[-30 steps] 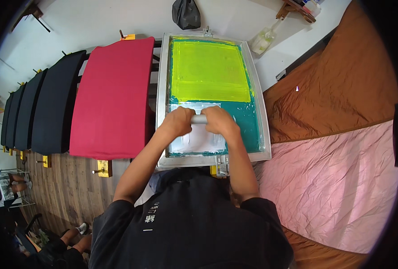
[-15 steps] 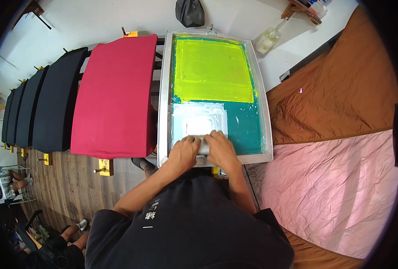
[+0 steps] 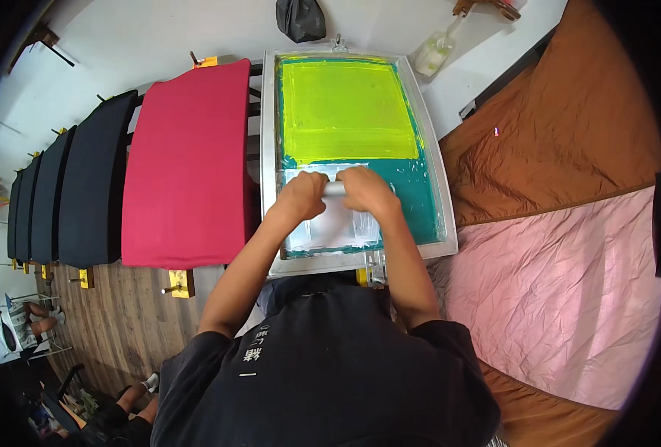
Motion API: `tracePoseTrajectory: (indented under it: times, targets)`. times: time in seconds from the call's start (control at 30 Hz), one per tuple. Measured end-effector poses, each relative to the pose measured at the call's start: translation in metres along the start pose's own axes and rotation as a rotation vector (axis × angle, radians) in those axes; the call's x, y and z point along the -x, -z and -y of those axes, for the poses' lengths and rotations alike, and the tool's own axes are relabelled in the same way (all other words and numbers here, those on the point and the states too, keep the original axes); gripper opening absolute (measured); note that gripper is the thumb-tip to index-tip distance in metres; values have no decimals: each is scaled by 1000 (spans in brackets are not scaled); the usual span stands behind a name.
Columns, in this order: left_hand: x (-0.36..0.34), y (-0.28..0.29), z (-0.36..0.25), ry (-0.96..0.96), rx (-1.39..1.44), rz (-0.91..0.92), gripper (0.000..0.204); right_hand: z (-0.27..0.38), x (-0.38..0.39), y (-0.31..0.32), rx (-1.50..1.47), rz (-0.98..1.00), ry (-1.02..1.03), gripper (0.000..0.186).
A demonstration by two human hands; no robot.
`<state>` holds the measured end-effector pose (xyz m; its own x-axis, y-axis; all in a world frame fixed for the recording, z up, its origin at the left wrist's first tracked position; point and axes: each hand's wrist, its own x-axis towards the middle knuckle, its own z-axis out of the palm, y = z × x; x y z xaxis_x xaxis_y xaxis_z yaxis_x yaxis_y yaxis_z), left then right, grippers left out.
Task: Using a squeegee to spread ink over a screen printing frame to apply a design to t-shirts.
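Both my hands grip a pale squeegee (image 3: 335, 189) across the near part of a screen printing frame (image 3: 269, 134). My left hand (image 3: 303, 196) is closed round its left end, and my right hand (image 3: 365, 189) is closed round its right end. The squeegee's lower edge is hidden by my hands. White ink (image 3: 330, 224) covers a rectangular patch of the mesh on my side of the squeegee. Beyond it, a large yellow-green block (image 3: 349, 104) fills the far half of the mesh, with dark green mesh (image 3: 412, 197) around it.
Left of the frame, a red fabric-covered board (image 3: 186, 164) and several black ones (image 3: 96, 179) stand in a row. Crumpled brown cloth (image 3: 524, 141) and pink cloth (image 3: 539, 290) lie to the right. A black bag (image 3: 300, 20) hangs beyond the frame. Seated people's legs show at lower left.
Both hands have moved the squeegee away from me, from the frame's near edge to the far side of the white patch. The view has shifted a little.
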<state>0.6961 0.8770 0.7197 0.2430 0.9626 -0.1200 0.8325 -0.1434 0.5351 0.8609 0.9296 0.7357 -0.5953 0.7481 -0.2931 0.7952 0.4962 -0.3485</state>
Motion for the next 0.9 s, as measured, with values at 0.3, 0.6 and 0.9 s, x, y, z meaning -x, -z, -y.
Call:
tracePoseTrajectory:
  times: [0.3, 0.6, 0.9]
  targets:
    - [29, -38, -10, -13, 114, -97, 38, 1, 41, -31, 4, -191, 28, 31]
    - [51, -17, -14, 4, 66, 229, 43, 20, 58, -26, -31, 53, -5, 33]
    - [11, -34, 7, -104, 114, -156, 42, -3, 22, -39, 67, -249, -4, 37]
